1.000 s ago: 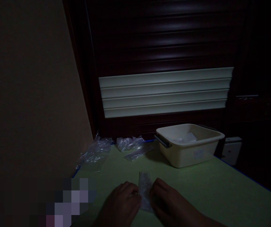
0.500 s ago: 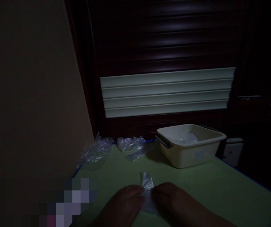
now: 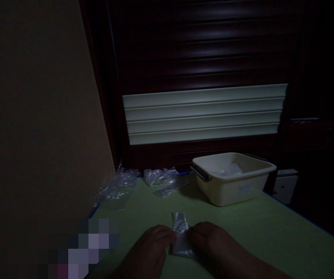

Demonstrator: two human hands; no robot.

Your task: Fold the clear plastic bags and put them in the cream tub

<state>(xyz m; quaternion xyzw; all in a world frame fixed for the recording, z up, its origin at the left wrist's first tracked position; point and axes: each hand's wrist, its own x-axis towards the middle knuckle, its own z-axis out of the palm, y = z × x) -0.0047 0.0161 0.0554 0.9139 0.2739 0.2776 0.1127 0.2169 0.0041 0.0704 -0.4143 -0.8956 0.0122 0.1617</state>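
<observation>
The scene is dim. A small clear plastic bag lies on the green table near the front edge. My left hand pinches its left edge with curled fingers. My right hand grips its right edge, fingers bent over the plastic. The bag's top end sticks out beyond both hands.
A cream plastic tub with a grey handle stands at the back right, pale pieces inside it. Crumpled clear plastic bags and more plastic wrap lie at the back left by the wall. A white box sits beyond the table's right edge.
Both hands have shifted slightly on the bag, and the plastic between them looks flatter and smoother. Nothing else on the table has moved.
</observation>
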